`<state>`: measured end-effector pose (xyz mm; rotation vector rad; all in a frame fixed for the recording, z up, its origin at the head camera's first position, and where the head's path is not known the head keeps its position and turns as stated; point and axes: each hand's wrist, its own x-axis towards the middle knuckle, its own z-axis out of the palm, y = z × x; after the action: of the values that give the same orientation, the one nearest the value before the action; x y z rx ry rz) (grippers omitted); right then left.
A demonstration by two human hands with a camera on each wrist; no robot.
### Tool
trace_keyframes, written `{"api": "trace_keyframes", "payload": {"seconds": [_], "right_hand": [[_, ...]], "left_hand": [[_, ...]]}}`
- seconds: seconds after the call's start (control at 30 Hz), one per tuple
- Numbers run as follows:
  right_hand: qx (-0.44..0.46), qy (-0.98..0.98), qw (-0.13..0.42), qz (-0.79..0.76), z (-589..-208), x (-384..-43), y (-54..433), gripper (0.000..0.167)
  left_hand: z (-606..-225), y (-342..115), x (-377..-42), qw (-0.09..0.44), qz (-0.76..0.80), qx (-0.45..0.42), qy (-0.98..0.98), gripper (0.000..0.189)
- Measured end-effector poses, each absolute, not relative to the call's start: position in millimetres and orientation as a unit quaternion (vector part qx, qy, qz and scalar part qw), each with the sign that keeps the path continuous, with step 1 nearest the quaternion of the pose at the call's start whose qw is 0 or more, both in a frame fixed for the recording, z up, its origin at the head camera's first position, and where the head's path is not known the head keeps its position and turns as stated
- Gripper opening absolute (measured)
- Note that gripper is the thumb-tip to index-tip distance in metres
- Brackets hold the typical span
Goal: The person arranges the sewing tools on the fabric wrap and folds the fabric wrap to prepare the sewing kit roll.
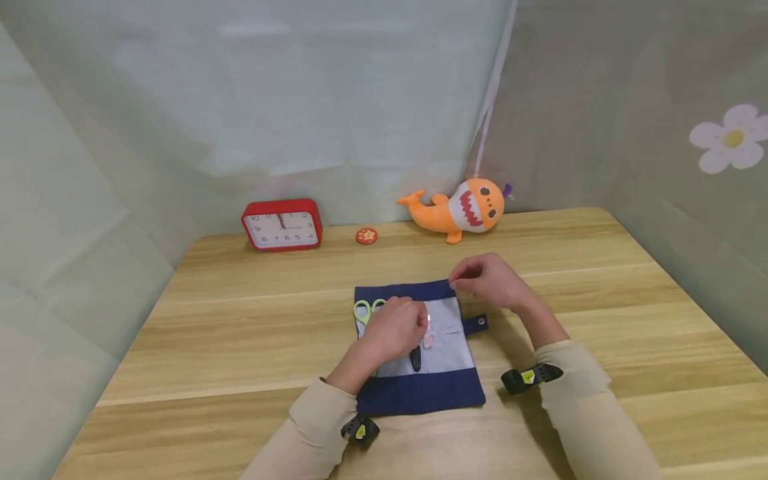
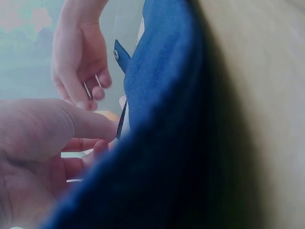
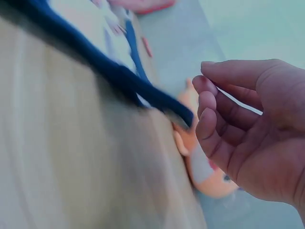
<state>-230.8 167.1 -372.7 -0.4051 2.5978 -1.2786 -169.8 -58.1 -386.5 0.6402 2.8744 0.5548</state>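
Navy-and-grey fabric pouch [image 1: 420, 393] is spread on wooden table [image 1: 240, 360]; green-handled scissors [image 1: 364, 321] seen at its ten o'clock. Left hand [image 1: 396, 327] is curled over its middle, grip can't be told. Right hand [image 1: 489, 281] held near one o'clock corner, fingers loosely bent, nothing visibly gripped.

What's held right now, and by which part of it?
Right hand: nothing visibly held. Left hand: can't tell; it's over the navy-edged fabric case, any grip hidden.
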Motion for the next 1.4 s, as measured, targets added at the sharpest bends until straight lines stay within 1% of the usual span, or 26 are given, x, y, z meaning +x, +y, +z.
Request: {"api": "trace_keyframes", "payload": {"seconds": [0.17,0.3,0.47,0.63,0.77,0.97,1.17,1.4], "right_hand": [[-0.102,0.9,0.086,-0.415,-365.3,-228.2,198.6,0.021],[-0.078,0.914,0.076,-0.391,-366.0,-221.3,225.9,0.023],[-0.069,0.92,0.079,-0.378,-374.8,-212.3,255.8,0.026],[-0.067,0.917,0.095,-0.381,-381.8,-206.7,275.9,0.028],[-0.07,0.912,0.115,-0.388,-384.7,-204.3,284.0,0.028],[-0.076,0.906,0.139,-0.392,-386.0,-200.7,285.8,0.028],[-0.1,0.909,0.134,-0.381,-387.6,-200.7,285.1,0.028],[-0.113,0.92,0.12,-0.355,-387.5,-200.5,280.9,0.024]], "left_hand": [[-386.8,-58.5,-167.8,0.059,0.188,0.217,0.956,0.01],[-386.9,-59.1,-167.2,0.058,0.188,0.22,0.956,0.009],[-386.1,-60.8,-167.9,0.059,0.187,0.22,0.956,0.007],[-383.2,-63.0,-167.1,0.048,0.178,0.219,0.958,0.005],[-379.3,-61.3,-166.1,0.044,0.175,0.218,0.959,0.008],[-377.2,-50.1,-165.6,0.059,0.186,0.217,0.957,0.01],[-376.9,-40.0,-165.7,0.056,0.168,0.222,0.959,0.01],[-382.1,-32.4,-169.1,0.062,0.158,0.223,0.96,0.008]]}}
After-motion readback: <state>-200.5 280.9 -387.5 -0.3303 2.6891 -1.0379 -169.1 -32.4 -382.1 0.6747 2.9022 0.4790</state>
